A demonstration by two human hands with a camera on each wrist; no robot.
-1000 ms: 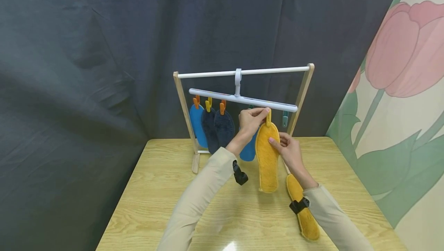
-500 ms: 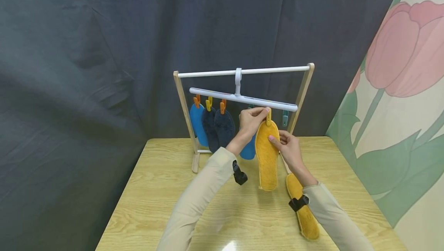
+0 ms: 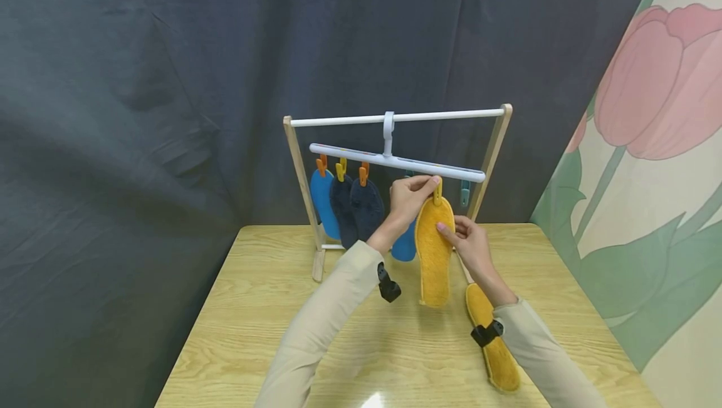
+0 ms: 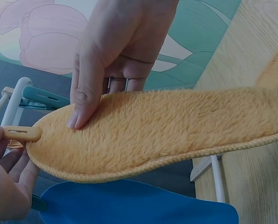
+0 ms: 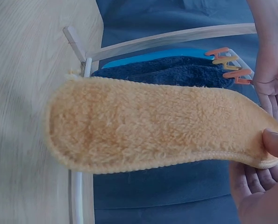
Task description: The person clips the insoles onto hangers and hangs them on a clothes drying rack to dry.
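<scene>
A fuzzy yellow insole (image 3: 435, 257) hangs upright under the right half of the white clip hanger (image 3: 361, 154), its top edge in a yellow clip (image 3: 437, 191). My left hand (image 3: 407, 200) pinches that clip between thumb and fingers. On the insole's upper right edge, my right hand (image 3: 472, 244) grips with the thumb in front and the fingers behind. In the left wrist view the yellow clip (image 4: 22, 133) overlaps the insole's (image 4: 167, 126) rim. A blue insole (image 4: 134, 203) hangs close behind it.
On the hanger's left hang a blue insole (image 3: 324, 201) and two dark insoles (image 3: 366, 207) in orange and yellow clips. A teal clip (image 3: 465, 193) hangs at the right end. A second yellow insole (image 3: 499, 358) lies on the table (image 3: 248, 333). The wooden rack (image 3: 299, 170) carries the hanger.
The yellow insole's lower end has swung slightly up and back. Both hands keep nearly the same place and hold.
</scene>
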